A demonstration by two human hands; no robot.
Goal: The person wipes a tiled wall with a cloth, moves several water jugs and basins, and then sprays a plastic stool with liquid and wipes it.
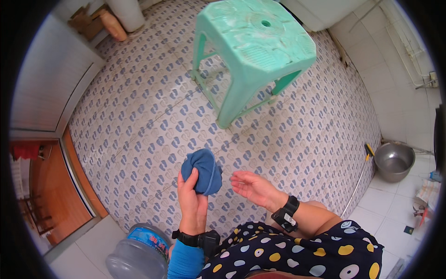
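Observation:
A folded blue cloth [207, 176] is gripped in my left hand [190, 185], the thumb pressed across its near side. The cloth is bunched, with a hemmed edge running down its right part. To its right, my right hand [252, 188] hovers apart from the cloth, palm turned up, fingers slightly bent and holding nothing. Both wrists carry black strapped devices. Beyond the hands stands a green plastic stool [258, 42] with a worn, whitish-smeared seat and a round hole in its middle.
Footprint-patterned tiles [146, 115] cover the floor. A large clear water jug [139, 254] stands close by on the left. Right of me are a metal basin [393, 162] and a thin pole [357, 185] with a yellow-and-black end. A door [52, 76] and doorway lie left; a peach bottle [113, 26] stands far left.

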